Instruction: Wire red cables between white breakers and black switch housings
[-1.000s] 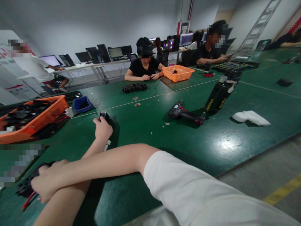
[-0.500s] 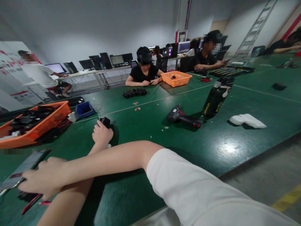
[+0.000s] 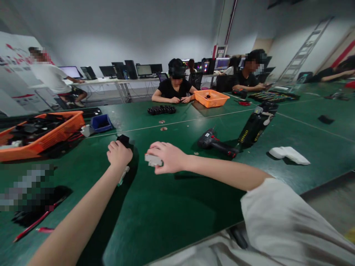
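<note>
My left hand [image 3: 119, 154] is closed around a small black angular part [image 3: 123, 139] just above the green table [image 3: 155, 199]. Under its wrist lies a small whitish piece [image 3: 123, 175], mostly covered by the arm. To the right of it, my right hand [image 3: 169, 157] grips a light grey blocky part [image 3: 153, 160] between thumb and fingers. What exactly either part is cannot be made out. Right of that hand, a cordless drill [image 3: 217, 142] lies on its side.
An orange basket [image 3: 79, 125] of black parts and a blue bin [image 3: 101, 123] stand at left. Red pens [image 3: 33, 227] lie at front left. A black bottle [image 3: 256, 123] and white wrapped piece [image 3: 290, 154] are at right. Across the table, a person [image 3: 176, 87] sits near an orange tray [image 3: 212, 99].
My right hand has come back from the front left, where it reached across my left arm, to beside my left hand. It now holds the grey part. My left hand has stayed put.
</note>
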`<action>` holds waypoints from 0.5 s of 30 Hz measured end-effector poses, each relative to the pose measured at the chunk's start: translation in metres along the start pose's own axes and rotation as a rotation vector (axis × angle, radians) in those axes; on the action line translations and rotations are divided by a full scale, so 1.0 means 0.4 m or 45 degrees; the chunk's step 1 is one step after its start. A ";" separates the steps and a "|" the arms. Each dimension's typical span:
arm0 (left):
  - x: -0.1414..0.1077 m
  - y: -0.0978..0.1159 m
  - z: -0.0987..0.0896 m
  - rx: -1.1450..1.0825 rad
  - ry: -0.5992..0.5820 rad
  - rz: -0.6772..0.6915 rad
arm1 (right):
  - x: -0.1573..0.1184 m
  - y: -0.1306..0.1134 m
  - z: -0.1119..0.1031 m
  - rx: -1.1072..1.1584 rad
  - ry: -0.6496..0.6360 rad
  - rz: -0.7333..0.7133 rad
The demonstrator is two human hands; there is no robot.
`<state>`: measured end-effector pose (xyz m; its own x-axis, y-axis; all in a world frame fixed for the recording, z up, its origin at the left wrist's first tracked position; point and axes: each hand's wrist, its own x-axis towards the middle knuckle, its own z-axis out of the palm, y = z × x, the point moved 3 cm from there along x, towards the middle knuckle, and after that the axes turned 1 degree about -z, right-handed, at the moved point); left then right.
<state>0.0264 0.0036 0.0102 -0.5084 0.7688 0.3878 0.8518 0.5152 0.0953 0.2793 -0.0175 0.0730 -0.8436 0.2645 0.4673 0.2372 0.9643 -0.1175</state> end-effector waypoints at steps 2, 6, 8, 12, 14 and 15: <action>0.000 -0.005 0.013 0.006 0.080 0.017 | -0.099 0.050 0.006 0.037 -0.092 0.199; 0.005 -0.010 0.034 -0.050 0.086 0.002 | -0.211 0.081 0.018 0.005 -0.248 0.398; 0.011 -0.013 0.041 -0.089 0.013 -0.041 | -0.217 0.073 0.018 -0.068 -0.328 0.393; 0.023 -0.016 0.051 -0.115 -0.079 -0.074 | -0.135 0.022 0.002 -0.273 -0.421 0.215; 0.026 -0.017 0.054 -0.136 -0.116 -0.066 | -0.049 -0.032 -0.009 -0.286 -0.353 0.001; 0.026 -0.016 0.055 -0.151 -0.142 -0.061 | 0.003 -0.067 -0.010 -0.252 -0.303 -0.123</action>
<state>0.0127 0.0167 -0.0066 -0.5541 0.7853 0.2763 0.8318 0.5089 0.2216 0.2739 -0.0429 0.0803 -0.9503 0.1894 0.2471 0.2197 0.9703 0.1014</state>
